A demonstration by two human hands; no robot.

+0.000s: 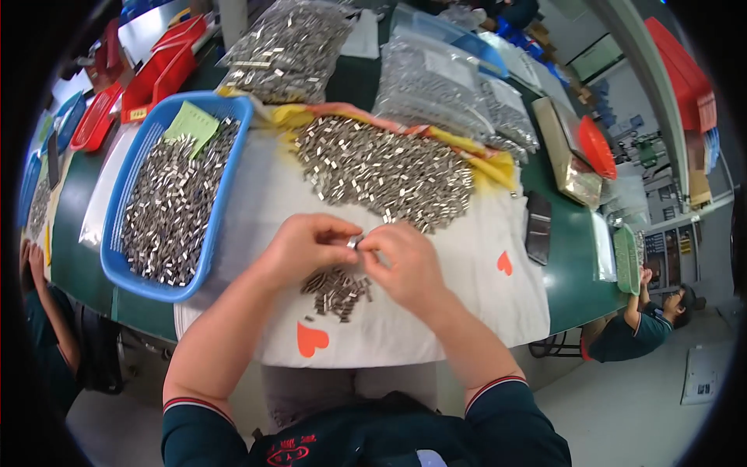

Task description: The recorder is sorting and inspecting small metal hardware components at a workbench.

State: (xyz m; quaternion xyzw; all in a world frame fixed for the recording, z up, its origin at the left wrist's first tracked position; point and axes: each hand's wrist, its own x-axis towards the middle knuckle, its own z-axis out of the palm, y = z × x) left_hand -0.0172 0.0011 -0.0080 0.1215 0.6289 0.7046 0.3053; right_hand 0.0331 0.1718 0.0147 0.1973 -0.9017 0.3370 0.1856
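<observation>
My left hand (313, 247) and my right hand (401, 261) meet over a white cloth (420, 331), both pinched on one small shiny metal piece (353, 242). Its exact shape is too small to make out. Just below my hands lies a small heap of short metal pieces (336, 294), darker than the rest. Beyond them spreads a large pile of similar silvery metal pieces (381, 167). A blue plastic basket (111, 233) on the left holds many more, with a green paper slip (191, 127) on top.
Clear bags of metal pieces (288, 50) and another filled bag (432, 82) stand at the back, behind a yellow-red cloth (494, 165). A dark flat case (538, 227) lies at right. Red bins (159, 78) stand far left. Other people sit at left (50, 327) and right (650, 323).
</observation>
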